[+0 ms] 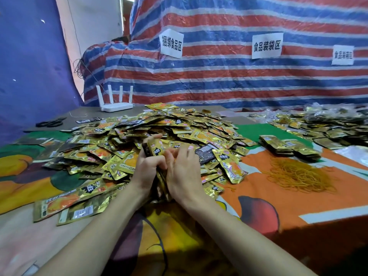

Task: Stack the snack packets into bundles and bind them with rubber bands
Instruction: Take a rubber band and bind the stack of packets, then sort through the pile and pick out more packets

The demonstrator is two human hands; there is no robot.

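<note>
Snack packets: gold foil, orange print, some black. Rubber bands: yellow-orange. Bench cloth: orange, green, yellow fruit pattern. Tarpaulin: red, blue, white stripes. Router: white.

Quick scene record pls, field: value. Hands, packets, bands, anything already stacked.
left hand: grips the upright packet stack
right hand: against the stack's other side; fingers blurred, grip unclear
loose packets: big heap behind both hands
rubber bands: loose pile right of the heap
side stacks: packets lying stacked just beyond the rubber bands
other: router and scissors, far left
</note>
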